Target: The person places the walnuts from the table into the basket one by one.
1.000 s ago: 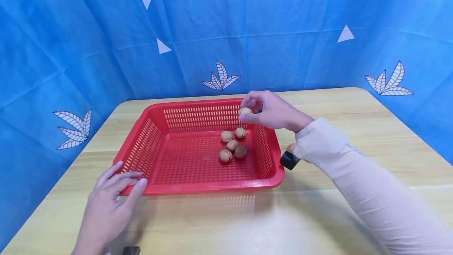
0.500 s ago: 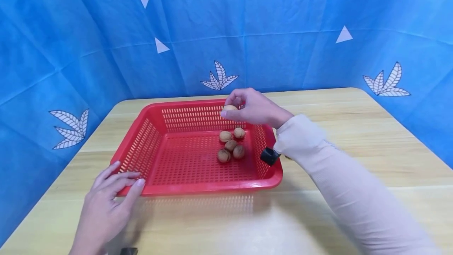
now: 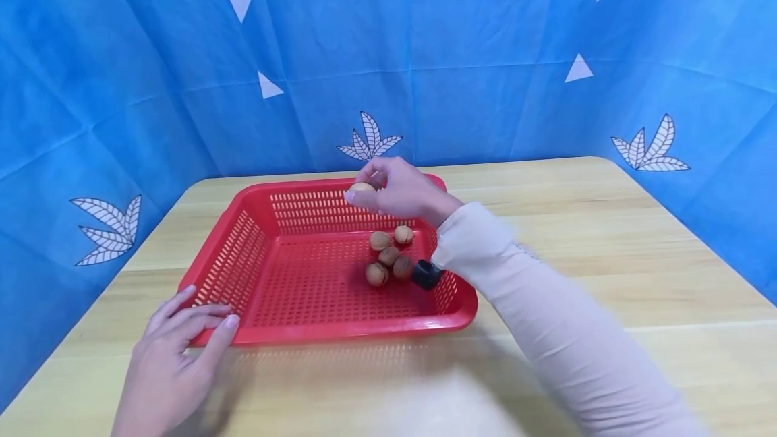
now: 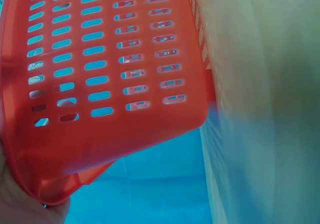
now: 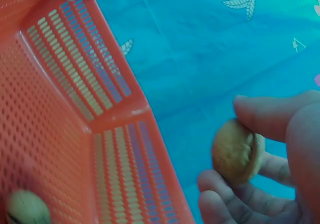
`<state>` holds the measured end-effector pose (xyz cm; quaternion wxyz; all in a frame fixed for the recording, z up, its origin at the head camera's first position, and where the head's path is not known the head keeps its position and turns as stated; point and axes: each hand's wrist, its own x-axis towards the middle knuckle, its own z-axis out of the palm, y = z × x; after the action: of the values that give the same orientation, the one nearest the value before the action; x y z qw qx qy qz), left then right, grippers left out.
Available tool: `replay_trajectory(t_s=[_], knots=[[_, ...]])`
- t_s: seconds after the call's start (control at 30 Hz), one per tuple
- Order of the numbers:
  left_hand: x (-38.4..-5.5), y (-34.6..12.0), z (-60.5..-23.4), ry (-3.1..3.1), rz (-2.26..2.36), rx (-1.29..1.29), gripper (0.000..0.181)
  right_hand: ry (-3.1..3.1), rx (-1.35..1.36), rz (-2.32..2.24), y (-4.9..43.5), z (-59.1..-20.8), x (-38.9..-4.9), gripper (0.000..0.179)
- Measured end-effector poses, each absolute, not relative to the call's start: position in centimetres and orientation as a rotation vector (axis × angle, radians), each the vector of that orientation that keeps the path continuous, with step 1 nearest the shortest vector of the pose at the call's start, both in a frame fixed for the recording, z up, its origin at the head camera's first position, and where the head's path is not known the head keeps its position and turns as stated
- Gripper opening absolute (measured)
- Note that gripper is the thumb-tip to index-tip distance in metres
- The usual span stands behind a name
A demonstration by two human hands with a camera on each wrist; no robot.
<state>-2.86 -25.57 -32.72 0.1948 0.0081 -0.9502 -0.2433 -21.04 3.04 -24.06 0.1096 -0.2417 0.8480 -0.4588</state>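
In the head view, a red plastic basket (image 3: 346, 330) with slotted walls stands on the table. My left hand (image 3: 173, 363) grips its near left corner, fingers over the rim; the left wrist view shows part of that hand under the rim (image 4: 37, 196). My right hand (image 3: 400, 187) pinches a walnut (image 3: 363, 187) between thumb and fingers, above the far side of the basket. The right wrist view shows this walnut (image 5: 235, 151) with a seam along its shell. Several more walnuts (image 3: 380, 241) lie grouped on the basket floor, toward its right end.
The basket rests on a pale wooden table (image 3: 577, 221). A blue cloth (image 3: 473, 32) with white leaf and triangle prints hangs behind and at both sides. A black wrist device (image 3: 427, 275) under the right sleeve overlaps the basket's right end in the head view.
My right hand has carried the walnut left, from above the basket's right end toward the middle of its far side. The left hand keeps its grip on the corner; the walnuts inside stay put.
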Motion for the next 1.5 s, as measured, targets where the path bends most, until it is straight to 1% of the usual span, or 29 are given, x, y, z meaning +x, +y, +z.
replay_trajectory(t_s=[0.17, 0.27, 0.5, 0.67, 0.83, 1.17, 1.27, 1.4, 1.5], knots=[[-3.0, -25.2, -32.9, -2.587, -0.714, -0.033, 0.022, 2.445, -0.620, -1.388, 1.8, -25.5, -20.9, 0.031], [-3.0, -25.1, -32.9, -2.591, -0.712, -0.024, 0.023, 2.504, -0.605, -1.277, 1.3, -26.4, -20.8, 0.032], [-2.8, -25.4, -32.7, -2.616, -0.692, -0.008, 0.025, 2.588, -0.738, -0.978, 0.1, -27.8, -20.4, 0.033], [-2.8, -25.4, -32.6, -2.655, -0.674, 0.017, 0.029, 2.489, -0.696, -0.886, -0.6, -28.2, -19.8, 0.036], [-2.8, -25.5, -32.6, -2.659, -0.686, 0.014, 0.028, 2.424, -0.722, -0.760, -1.0, -28.5, -19.4, 0.033], [-2.8, -25.6, -32.4, -2.657, -0.678, 0.023, 0.029, 2.442, -0.757, -0.616, -1.0, -28.3, -19.7, 0.040], [-2.9, -25.6, -32.4, -2.657, -0.682, 0.029, 0.030, 2.438, -0.763, -0.610, -1.0, -28.2, -19.7, 0.039], [-2.8, -25.6, -32.5, -2.661, -0.684, 0.028, 0.030, 2.423, -0.769, -0.618, -0.9, -28.3, -19.6, 0.032], [-2.7, -25.8, -32.7, -2.670, -0.683, 0.034, 0.030, 2.412, -0.760, -0.636, -1.0, -28.4, -19.4, 0.031]])
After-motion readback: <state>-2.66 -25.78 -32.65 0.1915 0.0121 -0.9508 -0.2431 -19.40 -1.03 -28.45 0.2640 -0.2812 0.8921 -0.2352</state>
